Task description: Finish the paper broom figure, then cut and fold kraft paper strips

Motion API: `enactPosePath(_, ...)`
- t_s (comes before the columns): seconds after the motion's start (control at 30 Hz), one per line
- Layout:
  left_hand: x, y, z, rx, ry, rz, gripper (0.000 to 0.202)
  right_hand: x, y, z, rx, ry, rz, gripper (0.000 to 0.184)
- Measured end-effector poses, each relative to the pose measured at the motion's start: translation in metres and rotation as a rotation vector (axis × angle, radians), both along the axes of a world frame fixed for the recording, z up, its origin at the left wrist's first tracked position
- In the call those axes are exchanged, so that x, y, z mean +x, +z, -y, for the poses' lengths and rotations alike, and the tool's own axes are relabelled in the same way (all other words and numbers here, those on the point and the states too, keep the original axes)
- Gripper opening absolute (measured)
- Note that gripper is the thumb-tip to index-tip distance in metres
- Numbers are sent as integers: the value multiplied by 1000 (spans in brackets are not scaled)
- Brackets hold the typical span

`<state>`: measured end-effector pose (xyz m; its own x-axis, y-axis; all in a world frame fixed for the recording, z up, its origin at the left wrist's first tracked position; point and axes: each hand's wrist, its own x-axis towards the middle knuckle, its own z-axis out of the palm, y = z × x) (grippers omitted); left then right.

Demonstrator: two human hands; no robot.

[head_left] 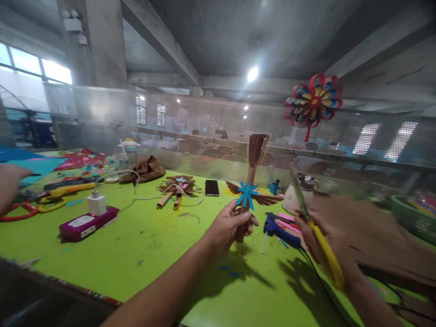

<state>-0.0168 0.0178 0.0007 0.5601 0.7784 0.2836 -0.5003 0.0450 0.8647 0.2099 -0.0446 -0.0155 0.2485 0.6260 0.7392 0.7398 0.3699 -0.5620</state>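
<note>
My left hand [235, 222] is closed around the rolled lower end of a brown paper craft figure [251, 175]. Pleated paper fans spread from its top and sides, and a blue paper flower [246, 195] sits at its middle. On the right, my right hand [327, 240] grips scissors [322, 245] with a yellow handle, their blades pointing up; motion blurs both. A blue glue gun [282, 231] lies on the green table [143, 272] between my hands, beside pink paper [289, 223].
Another person's hand [12, 184] reaches in at left, near red-and-yellow-handled scissors [37, 209]. A purple power strip [86, 225] bears a white charger. Behind are pleated paper pieces [179, 184], a phone [211, 187] and a metal mesh partition [204, 131]. Brown cardboard [371, 227] and a green basket [412, 220] stand right.
</note>
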Motion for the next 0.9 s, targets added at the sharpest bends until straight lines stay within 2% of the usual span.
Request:
enactPosePath(0.1, 0, 6, 8, -11, -42, 29, 29, 3, -10, -9, -80, 120, 123, 37)
enactPosePath(0.23, -1, 6, 13, -2, -45, 49, 28, -3, -23, -10, -96, 247, 205, 41)
enactPosePath(0.4, -1, 6, 14, -18, -41, 64, 36, -9, -24, -5, -85, 241, 224, 39)
enactPosePath(0.57, -3, 10, 14, 4, -46, 78, 32, -6, -24, -5, -66, 221, 262, 36)
enactPosePath(0.77, -6, 10, 14, 18, -70, 55, 32, -4, -16, -5, 92, 179, 344, 33)
enactPosePath(0.9, -6, 11, 13, 32, -114, 35, 31, -4, -11, -3, 117, 146, 413, 32)
